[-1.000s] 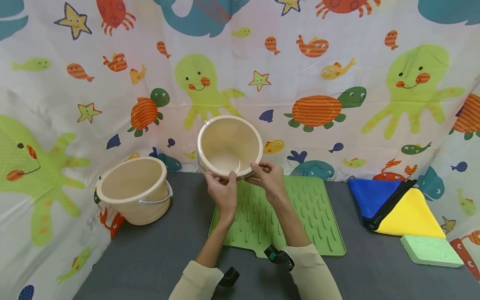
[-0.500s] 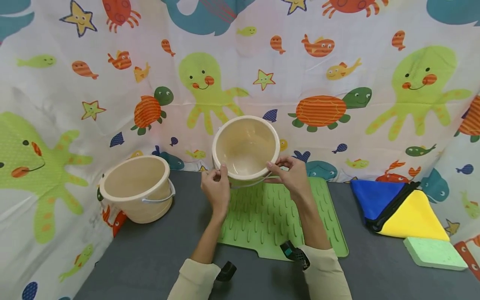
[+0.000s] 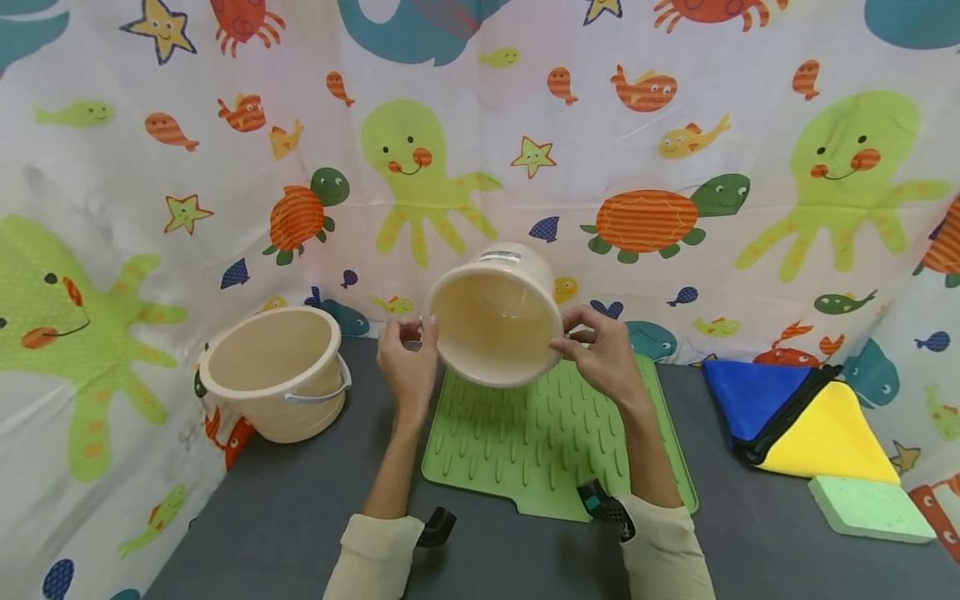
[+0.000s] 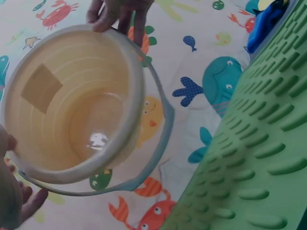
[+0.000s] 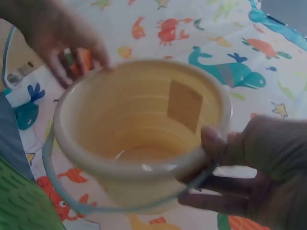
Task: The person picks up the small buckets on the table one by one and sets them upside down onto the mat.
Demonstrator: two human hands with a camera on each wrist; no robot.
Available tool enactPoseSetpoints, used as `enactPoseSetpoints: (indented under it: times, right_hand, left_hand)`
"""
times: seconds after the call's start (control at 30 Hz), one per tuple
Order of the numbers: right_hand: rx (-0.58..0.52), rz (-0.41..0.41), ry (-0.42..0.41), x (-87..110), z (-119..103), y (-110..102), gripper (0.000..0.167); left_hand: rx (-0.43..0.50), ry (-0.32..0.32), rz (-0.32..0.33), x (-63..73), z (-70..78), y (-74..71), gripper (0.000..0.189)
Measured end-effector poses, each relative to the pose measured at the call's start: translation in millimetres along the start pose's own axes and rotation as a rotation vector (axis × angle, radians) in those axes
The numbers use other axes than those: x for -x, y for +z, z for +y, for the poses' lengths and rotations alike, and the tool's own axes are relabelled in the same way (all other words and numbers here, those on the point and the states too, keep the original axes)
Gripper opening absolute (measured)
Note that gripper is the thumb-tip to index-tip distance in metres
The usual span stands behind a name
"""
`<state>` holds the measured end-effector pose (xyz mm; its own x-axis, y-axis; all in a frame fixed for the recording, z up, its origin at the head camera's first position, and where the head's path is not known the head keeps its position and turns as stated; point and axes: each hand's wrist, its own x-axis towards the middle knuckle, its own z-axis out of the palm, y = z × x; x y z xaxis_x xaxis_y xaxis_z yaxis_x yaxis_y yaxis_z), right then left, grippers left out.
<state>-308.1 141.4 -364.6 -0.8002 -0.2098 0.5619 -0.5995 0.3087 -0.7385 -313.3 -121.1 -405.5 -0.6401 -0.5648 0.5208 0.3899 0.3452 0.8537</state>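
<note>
A small cream bucket (image 3: 498,325) is held up above the green ridged mat (image 3: 525,442), tipped so its mouth faces me. My left hand (image 3: 408,358) pinches the left side of its rim. On the opposite side, my right hand (image 3: 600,354) grips the rim, the thumb over the edge and the other fingers outside, plain in the right wrist view. The bucket's pale handle (image 4: 160,153) hangs below the rim in both wrist views. A square patch (image 5: 184,105) shows through the wall from inside. Nothing shows inside the bucket.
A second cream bucket (image 3: 300,404) stands at the left on the grey table (image 3: 300,517). Folded blue and yellow cloths (image 3: 821,429) lie at the right, beside a light green sponge (image 3: 870,508). A sea-animal curtain (image 3: 480,167) hangs close behind.
Both hands have carried the bucket to the right. Its base has swung up and back, so the mouth tips lower and a label on its outside shows.
</note>
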Motion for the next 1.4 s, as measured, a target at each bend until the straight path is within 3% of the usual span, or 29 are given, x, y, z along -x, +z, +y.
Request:
enactPoseSetpoints:
  times: [0.2, 0.33, 0.47, 0.67, 0.87, 0.97, 1.07, 1.17, 1.27, 1.4]
  right_hand:
    - [0.095, 0.055, -0.111, -3.2, 10, 7, 0.018]
    - [0.157, 0.050, -0.132, -3.6, 16, 13, 0.018]
    - [0.189, 0.053, -0.147, -3.3, 22, 16, 0.019]
    - [0.221, 0.051, -0.182, -6.8, 37, 23, 0.019]
    - [0.315, 0.014, -0.246, -4.6, 69, 36, 0.028]
    - [0.379, -0.041, -0.268, -1.4, 85, 43, 0.028]
    - [0.417, -0.149, -0.240, 1.2, 96, 46, 0.027]
    - [0.426, -0.280, -0.173, 1.8, 96, 41, 0.027]
    - [0.441, -0.407, -0.099, 1.5, 88, 33, 0.026]
    - [0.473, -0.534, -0.071, 0.4, 70, 28, 0.019]
  left_hand:
    - [0.077, 0.216, -0.076, -6.3, 5.5, -4.4, 0.031]
    - [0.010, 0.320, -0.142, -6.9, 7.6, -5.8, 0.032]
    - [-0.047, 0.351, -0.221, -6.5, 6.9, -5.4, 0.040]
    - [-0.052, 0.368, -0.362, -9.9, 3.2, -1.6, 0.053]
    - [-0.086, 0.414, -0.453, -14.3, -10.9, -4.6, 0.022]
    - [-0.175, 0.488, -0.566, -18.2, -20.4, -11.0, 0.010]
    - [-0.258, 0.537, -0.727, -21.8, -26.5, -18.0, 0.015]
    - [-0.277, 0.518, -0.887, -23.8, -28.8, -24.2, 0.014]
    - [-0.262, 0.445, -1.029, -25.1, -30.2, -29.8, 0.011]
    - [-0.285, 0.352, -1.143, -27.7, -33.2, -36.8, 0.009]
